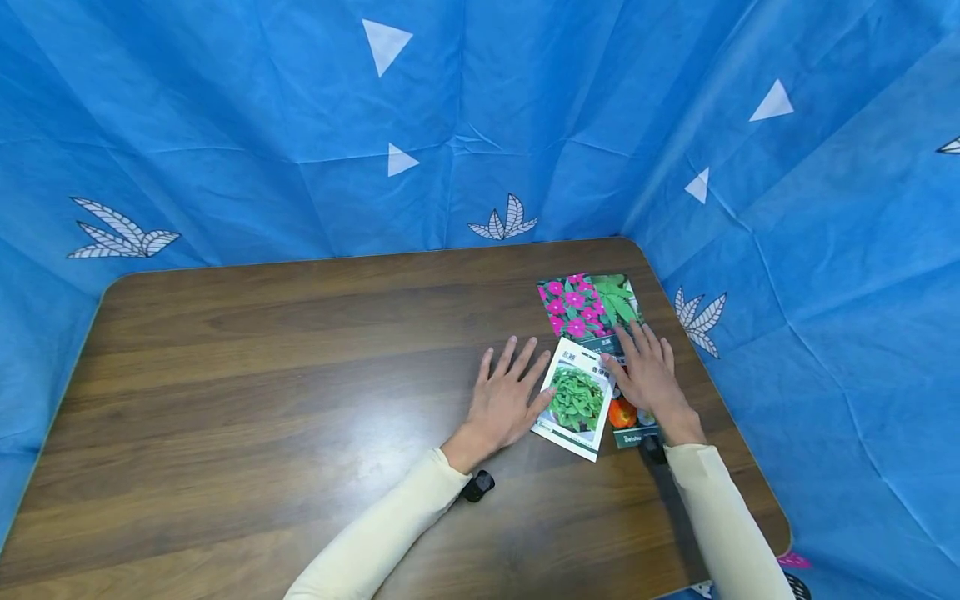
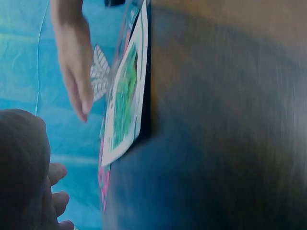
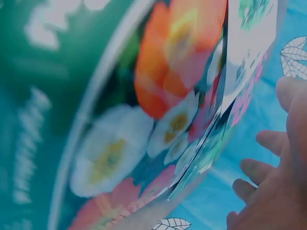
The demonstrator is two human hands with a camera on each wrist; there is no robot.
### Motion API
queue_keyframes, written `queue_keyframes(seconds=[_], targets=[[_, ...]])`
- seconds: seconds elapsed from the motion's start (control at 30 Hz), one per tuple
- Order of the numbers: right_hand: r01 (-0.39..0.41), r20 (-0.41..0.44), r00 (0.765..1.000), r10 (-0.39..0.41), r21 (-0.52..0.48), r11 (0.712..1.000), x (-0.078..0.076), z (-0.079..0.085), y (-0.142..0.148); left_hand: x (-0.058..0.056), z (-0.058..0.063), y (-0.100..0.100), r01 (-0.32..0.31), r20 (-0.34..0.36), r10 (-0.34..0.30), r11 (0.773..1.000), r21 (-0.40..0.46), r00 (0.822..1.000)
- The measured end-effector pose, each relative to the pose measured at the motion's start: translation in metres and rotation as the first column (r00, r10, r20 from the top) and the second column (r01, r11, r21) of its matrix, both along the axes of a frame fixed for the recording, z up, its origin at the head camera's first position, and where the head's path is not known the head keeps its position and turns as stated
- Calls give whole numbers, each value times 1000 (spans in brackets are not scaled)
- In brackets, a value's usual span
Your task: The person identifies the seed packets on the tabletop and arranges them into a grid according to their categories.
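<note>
Several seed packets overlap near the table's right side. On top lies a white seed packet [image 1: 576, 400] picturing leafy greens, slightly turned. My left hand [image 1: 498, 408] is at its left edge, fingers spread, the thumb overlapping the packet in the head view. My right hand [image 1: 651, 382] hovers or lies over the packet with orange and white flowers [image 3: 115, 153], its fingers extended and partly hiding it. Behind these are a pink-flower packet [image 1: 572, 304] and a green-leaf packet [image 1: 617, 298]. The right fingertips reach the lower part of the green-leaf packet in the head view.
The brown wooden table [image 1: 262, 400] stretches away to the left of the packets. Blue cloth [image 1: 300, 100] with white triangles and leaf prints hangs behind the table and along its right side. A dark wrist device [image 1: 477, 486] sits at my left cuff.
</note>
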State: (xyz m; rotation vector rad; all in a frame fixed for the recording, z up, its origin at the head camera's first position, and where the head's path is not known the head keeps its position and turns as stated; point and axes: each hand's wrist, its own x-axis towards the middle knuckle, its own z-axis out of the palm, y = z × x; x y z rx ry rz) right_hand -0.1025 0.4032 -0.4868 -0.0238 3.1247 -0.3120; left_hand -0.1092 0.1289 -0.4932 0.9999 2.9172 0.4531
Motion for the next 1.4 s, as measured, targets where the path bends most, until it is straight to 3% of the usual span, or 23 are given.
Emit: queue_keyframes(seconds=[0.3,0.57,0.83,1.17,1.4], targets=[[-44,34,998,44,24,999,-26,4,10,18,-1,25,78,-34,-79,997,-22,996],[-137,31,990,136,60,989,-52,6,21,27,-9,42,123,-34,-126,988,-92,991],[-186,86,978,191,-62,981,-70,1,23,36,-13,52,169,-72,-186,968,-187,980],[-302,98,944,316,-139,943,-81,-3,7,43,-20,55,216,-82,-236,955,-202,968],[-276,211,929,305,-156,948,-79,-4,4,46,-21,56,242,-76,-268,937,-252,960]])
